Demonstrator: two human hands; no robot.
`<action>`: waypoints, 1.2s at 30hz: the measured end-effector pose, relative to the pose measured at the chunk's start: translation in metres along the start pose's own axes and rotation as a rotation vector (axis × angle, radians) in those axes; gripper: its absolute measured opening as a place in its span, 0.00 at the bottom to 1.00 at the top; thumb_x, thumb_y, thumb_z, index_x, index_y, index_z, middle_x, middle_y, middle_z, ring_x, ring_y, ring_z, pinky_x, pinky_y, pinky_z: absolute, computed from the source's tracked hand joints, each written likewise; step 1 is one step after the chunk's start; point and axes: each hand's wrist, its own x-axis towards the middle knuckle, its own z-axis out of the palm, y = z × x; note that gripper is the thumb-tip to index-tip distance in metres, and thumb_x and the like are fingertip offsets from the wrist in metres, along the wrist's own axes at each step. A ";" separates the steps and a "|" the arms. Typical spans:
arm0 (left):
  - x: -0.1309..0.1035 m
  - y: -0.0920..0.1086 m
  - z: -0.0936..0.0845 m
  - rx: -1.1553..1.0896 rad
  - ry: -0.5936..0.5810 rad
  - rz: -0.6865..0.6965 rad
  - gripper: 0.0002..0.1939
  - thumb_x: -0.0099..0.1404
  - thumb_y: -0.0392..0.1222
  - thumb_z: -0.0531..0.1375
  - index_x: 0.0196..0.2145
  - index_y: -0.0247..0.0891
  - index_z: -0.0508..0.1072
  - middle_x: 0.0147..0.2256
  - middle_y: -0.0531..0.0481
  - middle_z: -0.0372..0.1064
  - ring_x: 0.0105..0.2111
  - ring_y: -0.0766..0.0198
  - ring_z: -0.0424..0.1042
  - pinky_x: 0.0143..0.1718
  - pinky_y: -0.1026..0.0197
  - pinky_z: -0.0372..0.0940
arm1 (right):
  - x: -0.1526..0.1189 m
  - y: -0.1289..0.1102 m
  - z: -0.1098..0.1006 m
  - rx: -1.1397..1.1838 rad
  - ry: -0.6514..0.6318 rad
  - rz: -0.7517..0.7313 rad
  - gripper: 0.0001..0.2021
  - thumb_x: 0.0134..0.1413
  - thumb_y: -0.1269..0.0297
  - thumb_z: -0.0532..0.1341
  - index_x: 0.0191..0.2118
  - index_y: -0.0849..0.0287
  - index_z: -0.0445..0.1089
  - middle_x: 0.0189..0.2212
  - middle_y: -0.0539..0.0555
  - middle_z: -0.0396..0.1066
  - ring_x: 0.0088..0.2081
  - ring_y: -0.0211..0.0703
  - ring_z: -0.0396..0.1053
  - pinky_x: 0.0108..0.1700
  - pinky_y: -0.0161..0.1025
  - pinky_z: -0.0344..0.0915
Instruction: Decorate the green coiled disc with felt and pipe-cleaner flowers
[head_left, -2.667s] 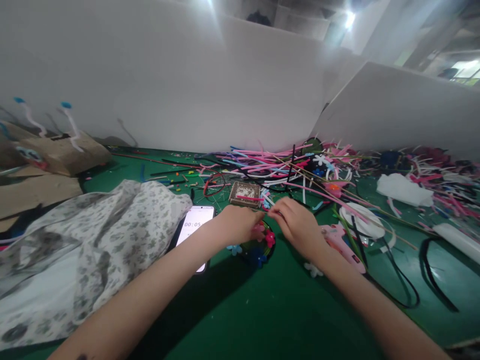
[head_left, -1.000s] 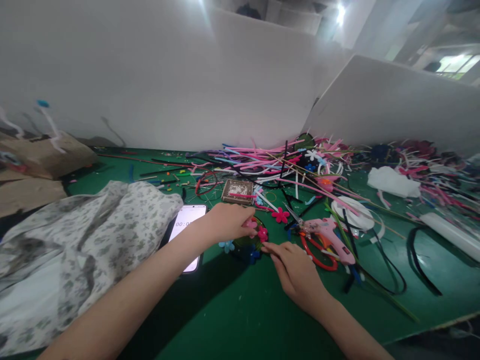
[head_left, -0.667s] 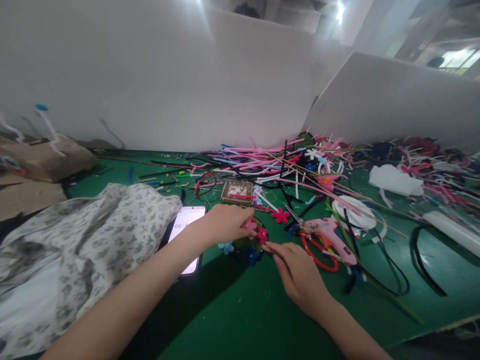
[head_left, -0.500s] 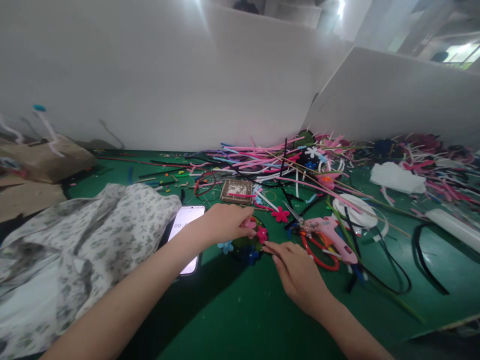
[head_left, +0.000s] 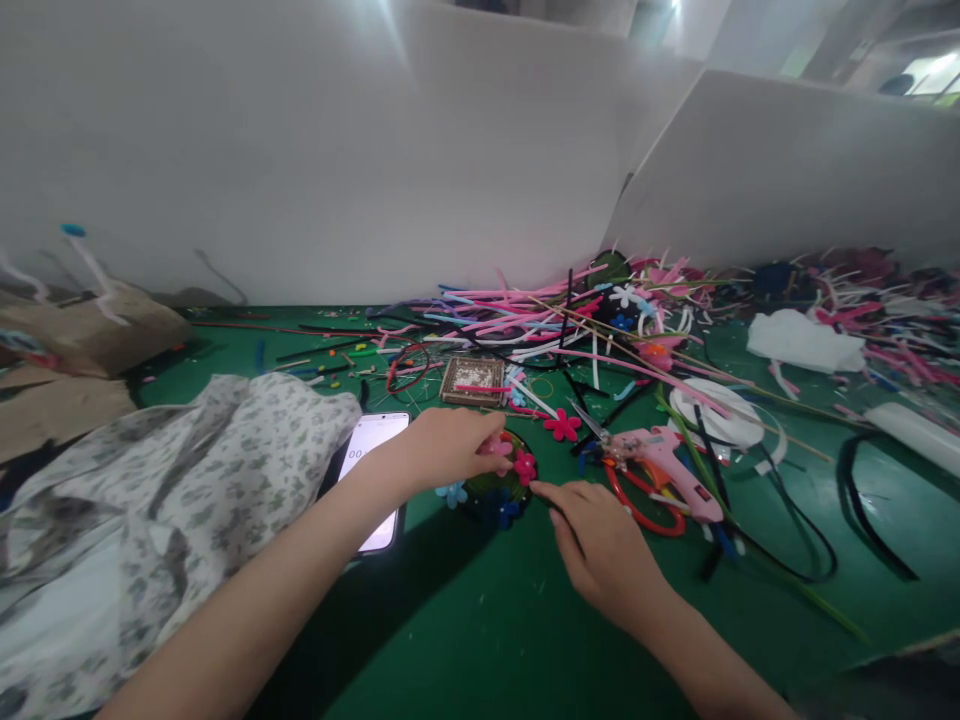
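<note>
A round, dark green piece (head_left: 491, 487) lies on the table, with small fuzzy flowers around it. On its upper edge my left hand (head_left: 454, 445) pinches a light pink flower (head_left: 495, 447), partly covered by the fingers. The index finger of my right hand (head_left: 604, 535) is stretched out to the piece's right edge, just under a hot pink flower (head_left: 525, 467); no object shows in that hand. A light blue flower (head_left: 451, 494) is at the left of the piece and a dark blue one (head_left: 507, 512) at its front.
A phone (head_left: 379, 435) showing a timer lies beside a patterned cloth (head_left: 247, 480). To the right are a pink glue gun (head_left: 679, 470) and red-handled scissors (head_left: 649, 510). Behind are a loose hot pink flower (head_left: 562, 425), a bead tray (head_left: 448, 385) and many pipe cleaners (head_left: 502, 320).
My right index finger has shifted slightly and now points straighter at the piece's edge. My left hand stays on the pink flower. The view has moved slightly.
</note>
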 end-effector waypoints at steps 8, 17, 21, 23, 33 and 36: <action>0.000 0.000 -0.001 0.008 -0.006 -0.005 0.16 0.65 0.58 0.53 0.35 0.42 0.64 0.31 0.52 0.73 0.28 0.59 0.71 0.23 0.63 0.51 | -0.003 -0.002 0.004 0.011 0.008 0.028 0.18 0.60 0.73 0.53 0.55 0.57 0.62 0.40 0.58 0.72 0.42 0.50 0.68 0.41 0.47 0.65; -0.020 0.013 -0.020 -0.021 -0.137 0.312 0.02 0.61 0.43 0.61 0.33 0.46 0.72 0.34 0.56 0.73 0.33 0.63 0.72 0.26 0.64 0.53 | 0.001 0.005 -0.025 0.120 0.245 0.078 0.16 0.59 0.70 0.59 0.52 0.55 0.63 0.35 0.50 0.75 0.34 0.39 0.72 0.40 0.39 0.68; -0.030 0.011 -0.035 -0.105 -0.097 0.261 0.06 0.63 0.49 0.60 0.36 0.47 0.73 0.37 0.57 0.73 0.36 0.65 0.71 0.30 0.65 0.56 | -0.003 0.009 -0.037 0.058 0.248 0.098 0.13 0.59 0.68 0.59 0.50 0.53 0.66 0.33 0.50 0.75 0.31 0.39 0.73 0.34 0.36 0.68; -0.033 0.008 -0.041 -0.108 -0.037 0.205 0.08 0.66 0.50 0.57 0.36 0.46 0.72 0.36 0.58 0.73 0.34 0.66 0.71 0.30 0.65 0.56 | -0.004 0.011 -0.036 0.046 0.178 0.075 0.11 0.60 0.68 0.59 0.48 0.53 0.67 0.34 0.50 0.76 0.30 0.39 0.72 0.33 0.36 0.68; -0.035 -0.002 -0.039 0.027 0.018 0.029 0.11 0.68 0.50 0.53 0.34 0.46 0.73 0.35 0.56 0.73 0.31 0.63 0.70 0.28 0.63 0.54 | 0.054 -0.014 -0.027 0.176 -0.266 -0.226 0.18 0.63 0.68 0.55 0.57 0.59 0.62 0.51 0.56 0.71 0.52 0.46 0.66 0.52 0.44 0.64; -0.038 0.000 -0.039 0.035 0.004 0.027 0.12 0.68 0.49 0.53 0.33 0.45 0.72 0.34 0.56 0.73 0.31 0.63 0.70 0.28 0.63 0.53 | 0.067 -0.019 -0.028 0.177 -0.366 -0.270 0.17 0.62 0.68 0.56 0.56 0.58 0.64 0.47 0.55 0.73 0.49 0.46 0.68 0.48 0.43 0.65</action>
